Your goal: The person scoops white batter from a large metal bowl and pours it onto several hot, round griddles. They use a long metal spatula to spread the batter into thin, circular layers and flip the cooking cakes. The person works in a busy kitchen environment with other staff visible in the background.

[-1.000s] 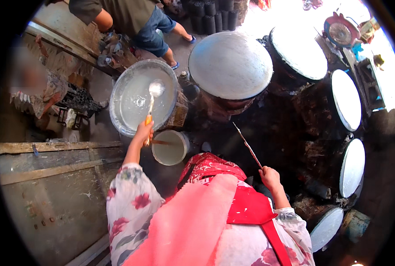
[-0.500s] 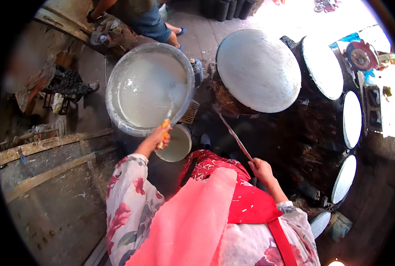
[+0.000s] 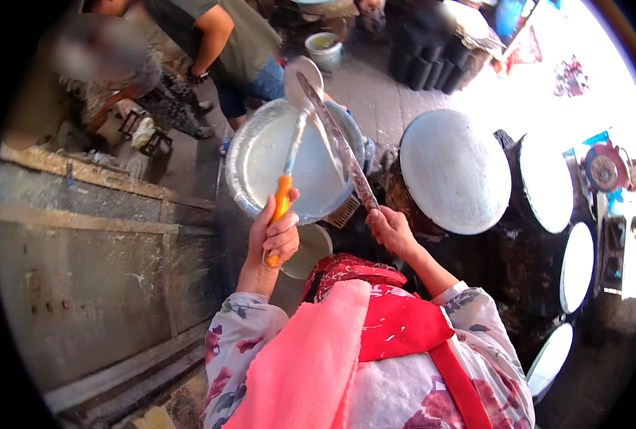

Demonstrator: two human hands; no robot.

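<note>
My left hand is wrapped round the orange handle of a ladle. The ladle's pale round bowl is raised above the far rim of a wide basin of milky white liquid. Closed on the near end of a long, flat, whitish-smeared stick is my right hand. The stick's far tip overlaps the ladle's bowl; whether they touch I cannot tell. A pale streak, possibly liquid, runs below the bowl.
A pale bucket stands below the basin. To the right are several drum-like stoves with round pale tops. A wooden-framed panel lies at left. One person stands beyond the basin, another sits further left.
The ladle has come up out of the basin's liquid. My right hand has lifted the stick up and left, bringing its tip to the ladle's bowl. The whole view has shifted.
</note>
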